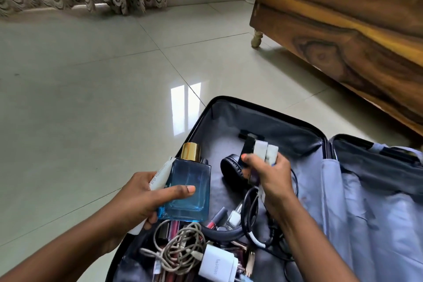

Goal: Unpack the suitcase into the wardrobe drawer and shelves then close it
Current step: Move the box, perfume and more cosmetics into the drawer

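Scooping up toiletries with both hands at once here. Nearest me, the bottom of the suitcase (229, 107) is a jumble: a tangled cable (180, 245), a white charger (216, 263), lipsticks and nail polish. Just above that mess, the left hand (139, 199) has its fingers curled round a blue perfume bottle (187, 188) with a gold cap, plus a white tube (160, 173) tucked against it. The right hand (270, 178) grips a bunch of small bottles (261, 151), a couple with white caps, right over the black headphones (231, 167).

Honestly I'd stop grabbing now; glass plus a loose tube in one fist is slippy, so carry it low and upright. Suitcase lies open on the tiled floor (91, 75), with wooden furniture (343, 30) just beyond, maybe the wardrobe, can't tell. Plenty left to unpack.
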